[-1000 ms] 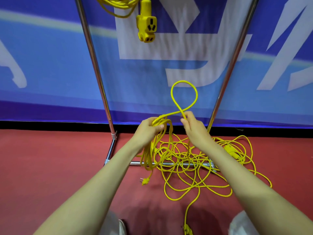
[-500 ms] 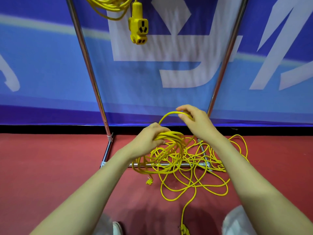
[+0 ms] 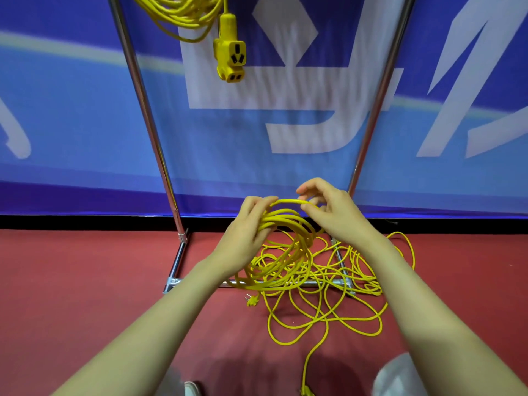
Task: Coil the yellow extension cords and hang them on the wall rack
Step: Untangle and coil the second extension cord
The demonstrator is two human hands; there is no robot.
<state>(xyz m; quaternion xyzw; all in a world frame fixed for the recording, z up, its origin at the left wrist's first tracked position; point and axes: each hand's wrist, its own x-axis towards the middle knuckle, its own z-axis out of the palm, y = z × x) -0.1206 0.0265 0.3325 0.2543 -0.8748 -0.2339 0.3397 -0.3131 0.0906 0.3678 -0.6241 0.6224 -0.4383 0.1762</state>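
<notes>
Both forearms reach forward and down, the hands meeting just above the base of the rack (image 3: 145,110). Left hand (image 3: 245,232): fingers curled round the gathered coil (image 3: 288,247). Right hand (image 3: 335,217): thumb and a finger pinch the topmost strand, with the index finger lifted clear. The left fingertips are partly hidden among the strands, and which right finger meets the thumb cannot be told. The hung cord (image 3: 183,15) is cut off by the top edge, its socket block (image 3: 230,57) dangling below it. The coil hangs from the left fingers, its upper loop bridging across to the right fingertips. The loose cord (image 3: 343,312) lies tangled on the red floor (image 3: 71,281) beneath both hands, across the rack's base bars
</notes>
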